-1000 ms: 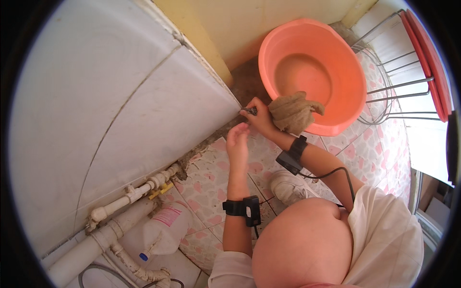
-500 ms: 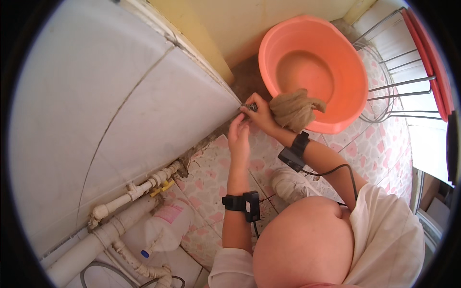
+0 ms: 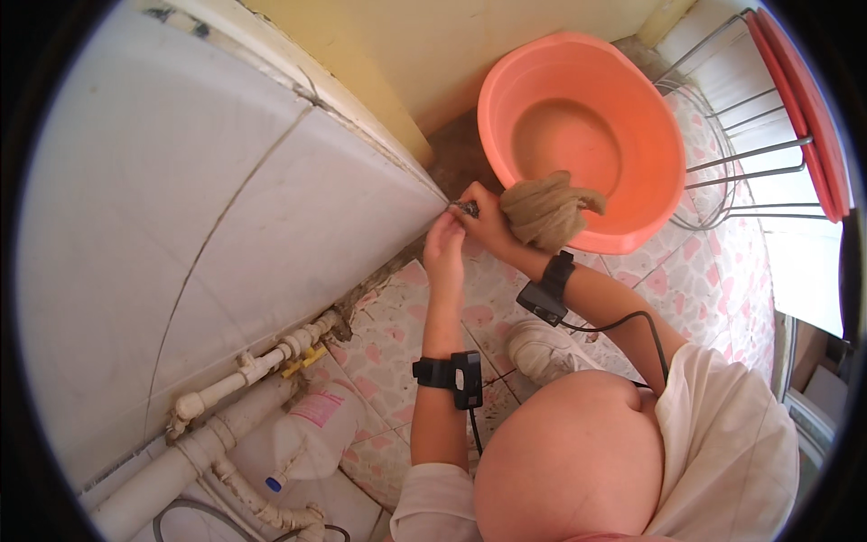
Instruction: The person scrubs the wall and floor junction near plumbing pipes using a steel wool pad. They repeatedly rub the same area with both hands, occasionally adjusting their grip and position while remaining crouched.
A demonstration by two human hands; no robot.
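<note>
Together at the wall corner, left hand [image 3: 444, 246] pinching, right hand [image 3: 488, 226] gripping tan cloth [image 3: 545, 210] and small tool [image 3: 468, 209]

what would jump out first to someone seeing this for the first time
The big round orange plastic basin on the floor at the top, by the yellow wall. Just below it, the right hand holds a wad of tan fibrous cloth beside the left hand, both at the corner of the white tiled wall.

Orange basin [image 3: 578, 117], tan rag [image 3: 545, 210], pink-flowered floor tiles [image 3: 397, 334], white wall tiles [image 3: 226, 226]
</note>
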